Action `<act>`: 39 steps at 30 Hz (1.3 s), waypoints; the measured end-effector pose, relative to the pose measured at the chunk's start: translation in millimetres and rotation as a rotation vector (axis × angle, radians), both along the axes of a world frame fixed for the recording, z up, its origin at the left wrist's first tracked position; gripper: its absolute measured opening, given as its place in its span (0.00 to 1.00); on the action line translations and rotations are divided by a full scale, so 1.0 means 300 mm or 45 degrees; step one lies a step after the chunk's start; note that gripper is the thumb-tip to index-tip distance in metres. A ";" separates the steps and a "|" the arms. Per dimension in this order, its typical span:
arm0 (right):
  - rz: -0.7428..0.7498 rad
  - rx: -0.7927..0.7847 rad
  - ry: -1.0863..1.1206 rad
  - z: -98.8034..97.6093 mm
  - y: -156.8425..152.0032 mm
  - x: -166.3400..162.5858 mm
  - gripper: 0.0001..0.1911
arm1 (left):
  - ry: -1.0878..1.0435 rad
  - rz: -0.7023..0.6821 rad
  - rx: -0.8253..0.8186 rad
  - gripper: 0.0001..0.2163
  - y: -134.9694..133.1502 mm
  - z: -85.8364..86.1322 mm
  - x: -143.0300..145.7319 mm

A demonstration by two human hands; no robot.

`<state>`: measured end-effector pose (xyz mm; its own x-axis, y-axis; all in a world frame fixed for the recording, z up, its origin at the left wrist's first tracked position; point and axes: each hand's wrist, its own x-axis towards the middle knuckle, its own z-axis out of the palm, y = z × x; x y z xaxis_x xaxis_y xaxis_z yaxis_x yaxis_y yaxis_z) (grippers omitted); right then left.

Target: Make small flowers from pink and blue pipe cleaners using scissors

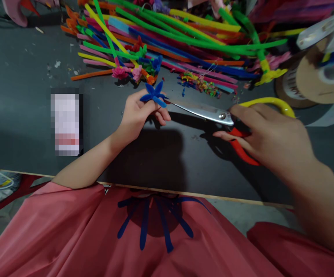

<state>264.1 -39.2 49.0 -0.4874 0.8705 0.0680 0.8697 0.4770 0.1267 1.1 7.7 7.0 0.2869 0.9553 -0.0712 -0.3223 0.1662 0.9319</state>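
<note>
Between the fingertips of my left hand (pixel 138 113) is a blue pipe-cleaner flower (pixel 154 91) with pointed petals. My right hand (pixel 276 130) grips a pair of scissors (pixel 201 110) by its handles, one yellow and one red. The long metal blades look nearly closed, and their tips reach the flower's right side. Whether they touch a petal I cannot tell. Several dark blue pipe-cleaner pieces (pixel 144 227) lie fanned out on the red cloth over my lap.
Pipe cleaners (pixel 184 38) in many colours lie heaped at the back, with finished flowers (pixel 128 72) at their near side. Colourful clippings (pixel 201 84) are scattered before them. A ribbon spool (pixel 308 77) stands at right, a blurred-out phone (pixel 66 123) at left.
</note>
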 end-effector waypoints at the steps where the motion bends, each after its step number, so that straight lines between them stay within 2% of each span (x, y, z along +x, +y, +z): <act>1: 0.010 0.014 0.005 0.000 0.001 0.000 0.32 | 0.034 0.008 -0.007 0.06 0.000 0.000 0.000; 6: 0.033 0.058 0.053 -0.011 0.005 0.007 0.29 | 0.081 -0.013 -0.004 0.08 0.000 0.008 -0.003; 13: -0.024 -0.113 0.179 -0.017 0.011 0.024 0.34 | 0.043 -0.013 -0.004 0.07 0.004 0.002 -0.002; 16: 0.011 -0.115 0.182 -0.015 0.011 0.031 0.31 | 0.132 -0.032 0.001 0.09 0.004 0.005 -0.004; 24: 0.017 -0.137 0.164 -0.022 0.002 0.041 0.30 | 0.143 -0.014 0.010 0.13 0.003 0.024 -0.002; 26: 0.025 -0.130 0.181 -0.023 0.002 0.043 0.30 | 0.200 0.054 0.049 0.13 0.004 0.021 -0.004; 29: 0.034 -0.132 0.194 -0.024 0.003 0.050 0.30 | 0.317 0.260 0.215 0.09 0.007 0.018 -0.015; 31: 0.031 -0.156 0.199 -0.023 0.002 0.055 0.29 | 0.407 0.336 0.332 0.07 0.008 0.015 -0.022; 33: 0.032 -0.185 0.207 -0.022 0.000 0.056 0.29 | 0.499 0.268 0.433 0.12 0.008 0.007 -0.027; 36: 0.045 -0.205 0.216 -0.020 -0.004 0.054 0.29 | 0.619 0.042 0.600 0.27 0.006 -0.011 -0.026; 37: 0.047 -0.210 0.217 -0.020 -0.005 0.053 0.29 | 0.706 0.017 0.578 0.28 0.006 -0.016 -0.024; 39: 0.058 -0.210 0.226 -0.019 -0.006 0.051 0.27 | 0.788 0.029 0.543 0.22 0.007 -0.022 -0.018</act>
